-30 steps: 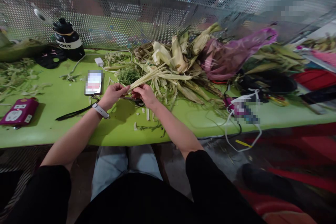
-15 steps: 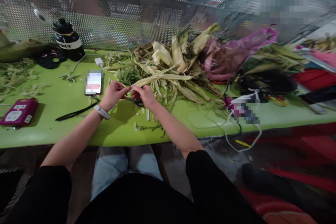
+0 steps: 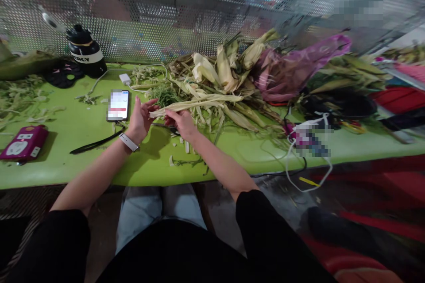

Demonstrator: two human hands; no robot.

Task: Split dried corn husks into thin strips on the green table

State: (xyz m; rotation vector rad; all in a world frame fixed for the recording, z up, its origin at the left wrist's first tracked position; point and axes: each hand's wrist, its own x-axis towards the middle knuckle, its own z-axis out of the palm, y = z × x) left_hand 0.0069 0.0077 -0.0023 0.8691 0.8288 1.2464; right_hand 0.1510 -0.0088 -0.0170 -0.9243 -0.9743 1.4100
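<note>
A pale, narrow corn husk [image 3: 195, 103] stretches to the right from between the fingers of my right hand [image 3: 184, 124], which pinches it near its left end. My left hand [image 3: 141, 117] is open beside that end, thumb raised and fingers spread; whether the fingertips touch the husk I cannot tell. Behind the husk lie a tuft of thin green shreds [image 3: 164, 95] and a heap of husks [image 3: 229, 70]. Something dark, partly hidden, is under my right hand.
A phone [image 3: 118, 105] with a black strap lies left of my left hand. Farther left are a purple power socket [image 3: 25, 142] and a black bottle [image 3: 86, 53]. A pink plastic bag [image 3: 285, 73] sits right of the heap, and cables [image 3: 327, 159] hang over the green table's [image 3: 133, 170] front edge.
My left hand has let go of the husk end and spread its fingers, shifting slightly left. My right hand still pinches the husk, whose far part has dropped lower.
</note>
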